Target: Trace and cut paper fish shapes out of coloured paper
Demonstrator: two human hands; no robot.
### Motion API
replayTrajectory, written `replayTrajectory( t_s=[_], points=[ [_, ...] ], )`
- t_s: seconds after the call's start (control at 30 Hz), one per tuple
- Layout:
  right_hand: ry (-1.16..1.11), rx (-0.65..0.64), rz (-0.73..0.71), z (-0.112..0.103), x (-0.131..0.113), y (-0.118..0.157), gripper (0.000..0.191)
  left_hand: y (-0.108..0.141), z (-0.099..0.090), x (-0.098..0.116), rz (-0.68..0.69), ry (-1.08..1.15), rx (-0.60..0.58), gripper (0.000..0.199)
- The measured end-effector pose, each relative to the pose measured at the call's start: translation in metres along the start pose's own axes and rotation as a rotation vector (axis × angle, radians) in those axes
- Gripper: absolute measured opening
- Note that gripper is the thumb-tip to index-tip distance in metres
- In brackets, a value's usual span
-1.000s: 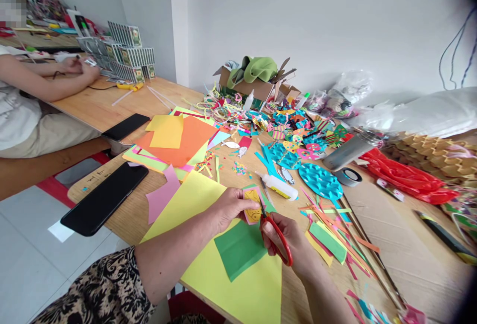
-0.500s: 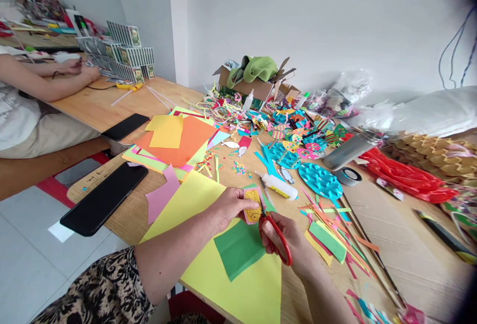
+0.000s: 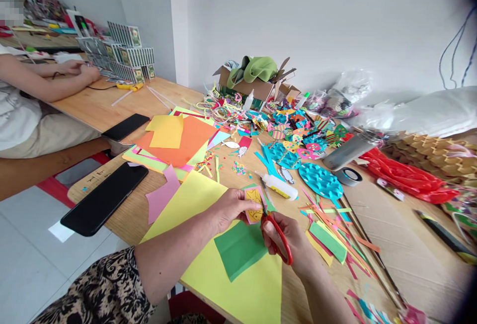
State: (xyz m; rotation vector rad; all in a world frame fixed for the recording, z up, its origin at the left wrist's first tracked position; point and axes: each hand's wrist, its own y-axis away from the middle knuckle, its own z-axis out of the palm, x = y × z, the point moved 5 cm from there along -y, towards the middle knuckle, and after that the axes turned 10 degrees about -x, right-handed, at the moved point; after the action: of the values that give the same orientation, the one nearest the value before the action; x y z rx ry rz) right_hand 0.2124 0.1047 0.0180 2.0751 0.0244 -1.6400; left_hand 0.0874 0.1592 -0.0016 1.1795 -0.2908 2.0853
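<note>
Between the fingers of my left hand (image 3: 231, 208) is a small pink paper piece with a yellow fish drawing (image 3: 253, 200). My right hand (image 3: 285, 237) is closed on red-handled scissors (image 3: 280, 242), whose blades point up and lie against the right edge of the fish paper. Below both hands, a dark green paper (image 3: 238, 252) rests on a large yellow sheet (image 3: 203, 190). A white glue bottle (image 3: 279, 187) lies just beyond the scissors' tips.
Two black phones (image 3: 106, 197) lie at the left. Orange paper (image 3: 175, 142), blue shapes (image 3: 320, 180), paper strips (image 3: 335, 219), a metal bottle (image 3: 350, 149) and tape (image 3: 350, 176) surround the work. Another person's hands (image 3: 80, 68) are at the far left.
The fish paper and scissors have shifted very slightly to the right. Both hands keep their hold.
</note>
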Motion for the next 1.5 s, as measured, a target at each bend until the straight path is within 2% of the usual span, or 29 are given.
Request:
replayTrajectory(
  t_s=[0.13,0.7,1.1,1.5],
  points=[
    [0.007,0.005,-0.004,0.000,-0.002,0.000,0.056,0.001,0.005,0.002,-0.086,-0.046,0.018,0.031],
    [0.041,0.005,-0.027,-0.002,0.011,-0.002,0.053,-0.001,0.002,0.005,-0.035,-0.056,0.083,0.031],
    [0.068,-0.058,-0.022,0.003,-0.008,0.002,0.055,0.000,0.002,0.005,-0.036,-0.106,0.067,0.025],
    [0.093,-0.091,-0.038,0.005,-0.013,0.004,0.057,0.002,0.004,0.008,-0.041,-0.109,0.050,0.026]
  ],
)
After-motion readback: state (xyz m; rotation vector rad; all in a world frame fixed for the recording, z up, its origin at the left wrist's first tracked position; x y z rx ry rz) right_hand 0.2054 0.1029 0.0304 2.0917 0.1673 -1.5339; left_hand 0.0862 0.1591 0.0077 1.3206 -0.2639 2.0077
